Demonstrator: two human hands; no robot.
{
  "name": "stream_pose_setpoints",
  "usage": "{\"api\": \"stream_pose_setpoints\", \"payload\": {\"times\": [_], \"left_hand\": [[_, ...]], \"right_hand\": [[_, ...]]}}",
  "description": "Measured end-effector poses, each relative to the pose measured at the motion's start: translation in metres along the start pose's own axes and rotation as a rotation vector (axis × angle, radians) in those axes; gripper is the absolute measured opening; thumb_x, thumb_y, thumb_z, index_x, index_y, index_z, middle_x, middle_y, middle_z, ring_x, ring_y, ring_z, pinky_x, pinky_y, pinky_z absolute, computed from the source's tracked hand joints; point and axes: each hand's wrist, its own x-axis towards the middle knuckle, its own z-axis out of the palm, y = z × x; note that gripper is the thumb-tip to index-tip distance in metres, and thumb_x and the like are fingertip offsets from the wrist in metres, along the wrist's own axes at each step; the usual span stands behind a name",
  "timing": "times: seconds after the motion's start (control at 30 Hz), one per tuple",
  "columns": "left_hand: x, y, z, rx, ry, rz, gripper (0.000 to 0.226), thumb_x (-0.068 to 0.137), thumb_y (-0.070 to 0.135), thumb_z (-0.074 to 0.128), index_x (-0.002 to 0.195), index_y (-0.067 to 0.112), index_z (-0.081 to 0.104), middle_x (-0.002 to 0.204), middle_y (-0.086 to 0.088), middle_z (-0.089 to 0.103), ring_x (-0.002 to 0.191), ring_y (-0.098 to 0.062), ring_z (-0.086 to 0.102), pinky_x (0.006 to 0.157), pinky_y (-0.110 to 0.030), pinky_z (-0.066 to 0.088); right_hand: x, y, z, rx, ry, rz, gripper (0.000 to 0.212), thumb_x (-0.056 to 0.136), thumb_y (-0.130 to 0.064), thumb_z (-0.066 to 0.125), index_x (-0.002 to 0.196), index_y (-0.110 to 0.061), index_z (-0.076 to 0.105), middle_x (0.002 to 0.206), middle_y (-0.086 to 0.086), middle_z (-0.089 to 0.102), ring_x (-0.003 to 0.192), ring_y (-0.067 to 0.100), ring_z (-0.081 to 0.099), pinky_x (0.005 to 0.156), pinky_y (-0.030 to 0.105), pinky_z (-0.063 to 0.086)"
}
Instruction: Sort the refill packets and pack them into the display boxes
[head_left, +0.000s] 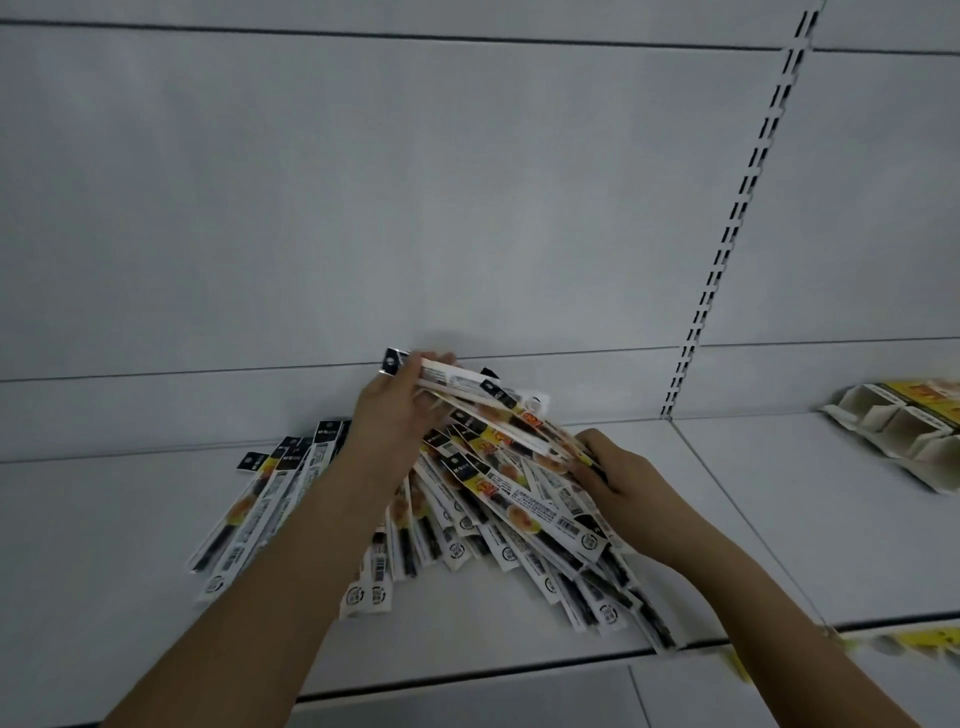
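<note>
A heap of long, narrow refill packets (524, 540), white with black and yellow print, lies fanned out on a white shelf (130, 561). My left hand (395, 410) holds a bundle of packets (467, 389) raised above the heap. My right hand (618, 483) grips the lower ends of that same bundle at the heap's right side. A smaller group of packets (260, 514) lies apart at the left. A white and yellow display box (898, 431) with open compartments rests at the far right of the shelf.
The shelf's white back panel (415, 208) rises behind the heap, with a slotted upright (727, 234) at the right. The shelf's front edge (467, 680) runs below the heap, and some packets overhang it at the right.
</note>
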Motion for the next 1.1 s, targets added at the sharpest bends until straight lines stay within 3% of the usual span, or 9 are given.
{"api": "stream_pose_setpoints", "payload": {"times": [0.2,0.37,0.47,0.53,0.6,0.73,0.9,0.97,1.1], "left_hand": [[0.013,0.04,-0.022,-0.246,0.22,0.189,0.018,0.103,0.013,0.046,0.105,0.001,0.06,0.099,-0.015,0.07,0.083,-0.023,0.074,0.072,-0.037,0.062],[0.008,0.043,-0.024,-0.091,0.354,0.273,0.014,0.104,0.013,0.044,0.105,0.005,0.055,0.088,-0.009,0.063,0.078,-0.021,0.068,0.073,-0.04,0.062],[-0.007,0.018,-0.004,0.098,0.285,0.259,0.019,0.105,0.016,0.043,0.114,0.003,0.053,0.094,-0.01,0.068,0.083,-0.024,0.072,0.075,-0.04,0.062],[-0.013,0.002,0.011,0.187,0.215,0.256,0.024,0.105,0.019,0.044,0.116,0.001,0.053,0.099,-0.011,0.072,0.085,-0.024,0.073,0.074,-0.041,0.062],[-0.016,-0.006,0.022,0.198,0.179,0.228,0.025,0.104,0.021,0.048,0.115,0.0,0.057,0.097,-0.011,0.071,0.085,-0.023,0.07,0.078,-0.042,0.06],[-0.019,-0.017,0.03,-0.061,0.137,0.063,0.014,0.103,0.016,0.048,0.102,0.005,0.057,0.089,-0.009,0.065,0.082,-0.02,0.064,0.088,-0.04,0.054],[-0.017,-0.016,0.03,-0.384,0.037,-0.132,0.036,0.098,0.044,0.05,0.109,0.01,0.054,0.102,-0.015,0.061,0.101,-0.027,0.059,0.102,-0.047,0.044],[-0.015,-0.016,0.032,-0.369,0.051,-0.173,0.03,0.095,0.041,0.058,0.109,0.014,0.054,0.11,-0.014,0.06,0.108,-0.027,0.059,0.103,-0.047,0.044],[-0.015,-0.019,0.033,-0.278,0.085,-0.074,0.005,0.096,0.01,0.059,0.095,0.006,0.063,0.076,-0.004,0.057,0.067,-0.013,0.056,0.079,-0.033,0.052]], "right_hand": [[0.002,0.011,-0.004,0.003,0.092,0.046,0.015,0.105,-0.026,0.038,0.092,-0.026,0.046,0.076,0.002,0.062,0.061,0.015,0.053,0.052,0.019,0.036],[0.007,-0.003,-0.007,0.186,0.244,0.063,0.02,0.104,-0.031,0.034,0.09,-0.022,0.046,0.07,0.004,0.051,0.052,0.009,0.039,0.048,0.018,0.033],[0.014,-0.03,0.001,0.177,0.193,-0.023,0.035,0.094,-0.055,0.036,0.108,-0.025,0.047,0.074,-0.009,0.051,0.053,0.0,0.045,0.05,0.013,0.036],[0.021,-0.042,0.014,0.05,0.142,-0.086,0.046,0.092,-0.061,0.04,0.123,-0.027,0.043,0.095,-0.012,0.052,0.07,-0.004,0.053,0.058,0.012,0.041],[0.028,-0.047,0.029,-0.083,0.121,-0.102,0.054,0.092,-0.061,0.046,0.132,-0.026,0.037,0.113,-0.009,0.046,0.085,0.005,0.057,0.066,0.023,0.052],[0.037,-0.037,0.046,-0.255,0.178,-0.065,0.046,0.094,-0.05,0.054,0.123,-0.018,0.04,0.114,-0.002,0.046,0.081,0.017,0.059,0.062,0.037,0.054],[0.035,-0.029,0.049,-0.425,0.178,-0.104,0.03,0.101,-0.039,0.045,0.121,-0.017,0.043,0.106,0.0,0.057,0.084,0.018,0.052,0.06,0.032,0.043],[0.037,-0.028,0.049,-0.534,0.17,-0.13,0.029,0.099,-0.031,0.049,0.123,-0.016,0.042,0.106,0.0,0.06,0.087,0.021,0.054,0.063,0.031,0.038],[0.038,-0.03,0.05,-0.509,0.128,-0.174,0.028,0.096,-0.032,0.053,0.118,-0.017,0.046,0.096,-0.001,0.064,0.083,0.022,0.059,0.071,0.032,0.038]]}}
